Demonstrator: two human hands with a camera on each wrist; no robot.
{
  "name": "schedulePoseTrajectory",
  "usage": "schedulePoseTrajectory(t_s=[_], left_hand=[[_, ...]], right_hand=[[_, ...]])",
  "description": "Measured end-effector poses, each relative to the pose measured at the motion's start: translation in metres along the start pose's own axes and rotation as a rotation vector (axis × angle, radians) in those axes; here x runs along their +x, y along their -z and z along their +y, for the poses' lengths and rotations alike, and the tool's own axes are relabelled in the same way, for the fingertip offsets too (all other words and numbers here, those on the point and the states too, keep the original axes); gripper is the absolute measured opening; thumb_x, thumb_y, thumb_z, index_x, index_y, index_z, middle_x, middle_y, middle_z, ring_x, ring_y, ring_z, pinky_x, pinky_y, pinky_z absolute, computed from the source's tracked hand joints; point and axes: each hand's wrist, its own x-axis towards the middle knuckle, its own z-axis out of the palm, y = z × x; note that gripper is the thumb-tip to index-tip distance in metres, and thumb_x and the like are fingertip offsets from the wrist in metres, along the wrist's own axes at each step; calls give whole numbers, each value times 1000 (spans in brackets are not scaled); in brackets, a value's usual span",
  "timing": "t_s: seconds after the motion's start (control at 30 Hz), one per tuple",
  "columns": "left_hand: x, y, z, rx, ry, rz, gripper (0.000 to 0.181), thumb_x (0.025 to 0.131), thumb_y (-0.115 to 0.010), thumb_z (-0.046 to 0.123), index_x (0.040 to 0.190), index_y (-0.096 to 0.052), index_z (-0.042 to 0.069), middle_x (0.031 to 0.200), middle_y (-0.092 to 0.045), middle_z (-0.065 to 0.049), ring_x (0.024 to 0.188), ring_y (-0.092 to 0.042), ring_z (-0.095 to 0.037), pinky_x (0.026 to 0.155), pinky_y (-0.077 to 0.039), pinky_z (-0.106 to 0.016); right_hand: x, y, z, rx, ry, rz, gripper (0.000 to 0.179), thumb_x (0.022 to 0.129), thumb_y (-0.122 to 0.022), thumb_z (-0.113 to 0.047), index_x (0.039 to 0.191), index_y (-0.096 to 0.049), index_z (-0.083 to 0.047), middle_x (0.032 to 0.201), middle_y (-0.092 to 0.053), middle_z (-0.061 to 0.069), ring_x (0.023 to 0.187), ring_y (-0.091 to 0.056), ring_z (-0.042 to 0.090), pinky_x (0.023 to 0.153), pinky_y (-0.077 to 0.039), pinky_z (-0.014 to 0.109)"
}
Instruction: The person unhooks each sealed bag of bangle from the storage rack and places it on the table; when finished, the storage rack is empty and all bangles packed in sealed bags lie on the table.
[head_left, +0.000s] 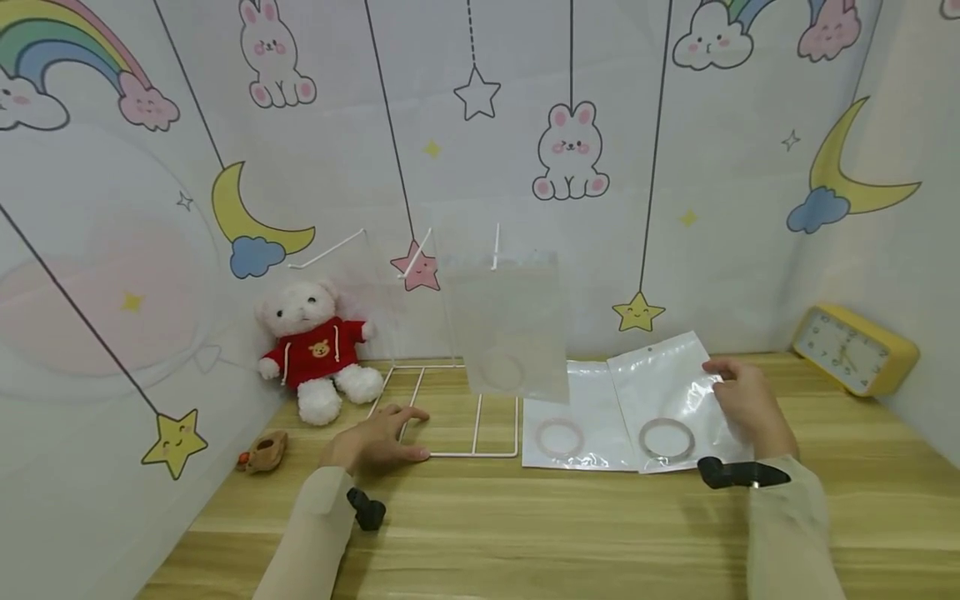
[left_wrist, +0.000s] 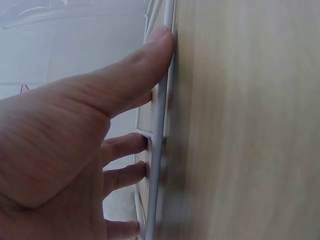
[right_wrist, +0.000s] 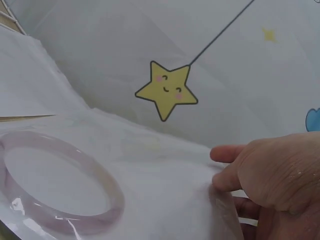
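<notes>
My right hand [head_left: 750, 406] pinches the right edge of a white plastic bag [right_wrist: 165, 175], thumb on its face and some fingers behind it. A pinkish-grey bangle [head_left: 666, 440] shows inside that bag. Beside it on the left lies a second white bag [head_left: 588, 392] with a pale pink bangle [head_left: 559, 438]. My left hand [head_left: 382, 437] rests at the front left of a white wire rack [head_left: 474, 455], fingers spread, thumb [left_wrist: 160, 42] touching its front bar. From one of the rack's hooks hangs a translucent bag [head_left: 517, 317] with a faint ring inside.
A white teddy bear [head_left: 318, 350] in a red hoodie sits behind my left hand. A small brown wooden object [head_left: 265, 452] lies at the left edge. At the back right stands a yellow alarm clock [head_left: 855, 350]. A patterned cloth backdrop [head_left: 480, 167] closes off the table's back.
</notes>
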Motion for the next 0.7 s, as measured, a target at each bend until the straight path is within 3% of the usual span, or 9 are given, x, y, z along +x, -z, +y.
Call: schedulePoseTrajectory(t_s=[0.5,0.7], left_hand=[[1,3,3,5,-1,-2,65,90,-74,43,143,-51,15,140,-45,-20,131,-42,-40,103,-37,-60],[0,-1,2,6,9,5,64,89,-74,44,142,-51,17,139,-46,-19,132,-41,-40,102,-37,-61]], right_hand=[[-1,6,7,23,-165,-84,46,94,-38,1,139,-47,7,142,-39,39,128,-37,54,102,-32,65],[-6,8,13,18,-157,-110,46,97,-38,-4,140,-46,9,139,-41,39,126,-39,54,100,-34,63]])
